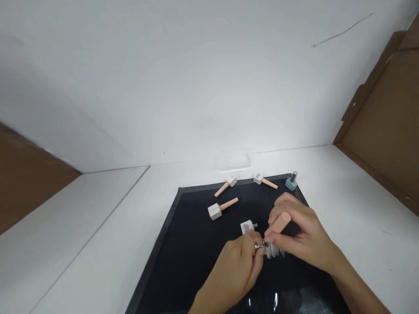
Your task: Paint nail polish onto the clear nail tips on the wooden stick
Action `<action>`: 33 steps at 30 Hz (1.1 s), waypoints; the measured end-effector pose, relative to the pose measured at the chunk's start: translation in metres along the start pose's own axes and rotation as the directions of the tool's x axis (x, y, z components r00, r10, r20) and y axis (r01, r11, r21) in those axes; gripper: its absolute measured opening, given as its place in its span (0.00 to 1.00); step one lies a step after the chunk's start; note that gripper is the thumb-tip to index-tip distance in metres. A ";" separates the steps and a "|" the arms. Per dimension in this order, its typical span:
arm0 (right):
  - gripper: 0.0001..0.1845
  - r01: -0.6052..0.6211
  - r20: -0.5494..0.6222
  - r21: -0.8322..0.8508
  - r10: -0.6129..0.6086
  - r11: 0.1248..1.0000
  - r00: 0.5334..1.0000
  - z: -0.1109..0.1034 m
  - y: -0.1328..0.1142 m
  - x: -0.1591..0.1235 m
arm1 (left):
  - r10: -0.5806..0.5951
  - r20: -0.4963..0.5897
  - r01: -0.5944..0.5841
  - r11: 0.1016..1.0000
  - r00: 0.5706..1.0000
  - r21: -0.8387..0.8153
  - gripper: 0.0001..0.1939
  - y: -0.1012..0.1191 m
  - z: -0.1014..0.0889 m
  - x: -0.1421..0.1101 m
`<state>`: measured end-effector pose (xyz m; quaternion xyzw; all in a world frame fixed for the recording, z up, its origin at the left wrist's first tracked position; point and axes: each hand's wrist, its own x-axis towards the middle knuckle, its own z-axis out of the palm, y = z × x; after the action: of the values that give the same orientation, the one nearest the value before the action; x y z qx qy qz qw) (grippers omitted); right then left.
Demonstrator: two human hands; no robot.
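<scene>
My right hand (303, 237) is closed round a long peach cap (280, 222), pinched between thumb and fingers. My left hand (237, 266), with a ring on one finger, is curled shut and meets the right hand's fingertips over a small clear object (274, 251) that I cannot make out. Just beyond the left fingers lies a small white square bottle (247, 226) with a bare neck and no cap. Both hands hover over a black mat (190, 244).
Three white bottles with peach caps lie on the mat's far part (221, 208), (225, 186), (264, 181). A teal bottle with a silver cap (291, 181) stands upright at the far right corner. White table (98, 244), white wall behind, brown cardboard panel (386, 131) at right.
</scene>
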<state>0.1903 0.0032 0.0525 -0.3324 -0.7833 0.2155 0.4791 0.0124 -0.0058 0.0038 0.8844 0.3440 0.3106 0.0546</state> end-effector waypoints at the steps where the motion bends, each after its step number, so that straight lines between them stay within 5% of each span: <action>1: 0.11 0.004 -0.008 -0.004 -0.004 1.000 1.000 0.000 0.000 0.000 | -0.003 0.005 0.003 1.000 1.000 -0.002 0.11 0.000 0.000 0.000; 12: 0.13 0.032 0.083 -0.002 -0.032 0.999 0.996 -0.001 0.002 -0.001 | -0.036 0.062 0.039 0.998 0.997 -0.046 0.12 -0.001 0.003 -0.001; 33: 0.09 -0.001 0.022 0.045 0.000 0.999 1.000 0.000 0.003 -0.004 | -0.076 0.081 0.086 0.988 0.994 -0.127 0.10 -0.002 0.003 0.000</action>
<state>0.1924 0.0023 0.0488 -0.3192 -0.7835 0.2366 0.4777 0.0125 -0.0043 0.0009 0.8755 0.3562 0.2960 0.1377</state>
